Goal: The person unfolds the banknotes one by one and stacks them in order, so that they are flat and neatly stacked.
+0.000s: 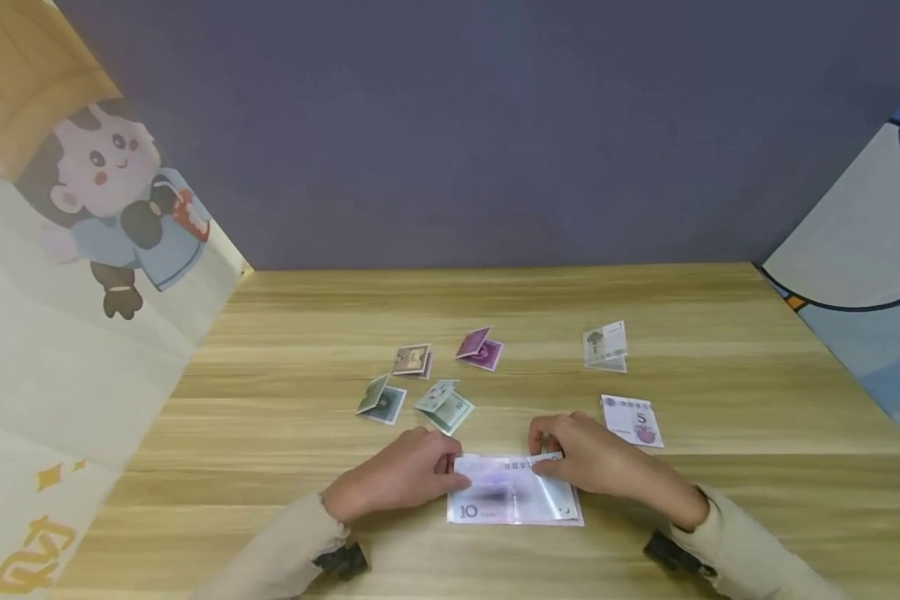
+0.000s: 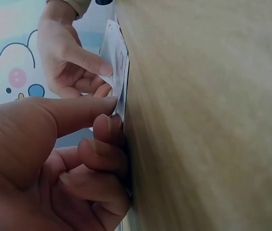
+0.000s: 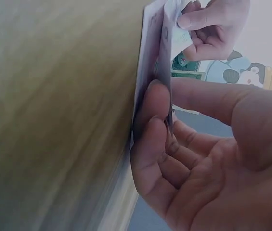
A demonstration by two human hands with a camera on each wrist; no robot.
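Note:
A pale violet banknote (image 1: 495,507) marked 10 lies near the table's front, with another paper layer peeking out at its lower right. At its upper left corner, my left hand (image 1: 405,477) pinches the edge between thumb and curled fingers. My right hand (image 1: 591,457) grips the upper right part, thumb on the face. In the right wrist view two paper layers (image 3: 151,45) stand slightly apart, and a fingertip (image 3: 156,98) of the right hand sits between them. The left wrist view shows the left thumb (image 2: 92,110) against the note's edge.
Behind the hands lie small folded notes: brown (image 1: 409,361), purple (image 1: 486,353), dark green (image 1: 384,406) and light green (image 1: 450,410). Further right are a folded grey-green note (image 1: 605,343) and a note marked 5 (image 1: 630,421), close to the right hand. A dark wall (image 1: 495,150) borders the wooden table (image 1: 270,317).

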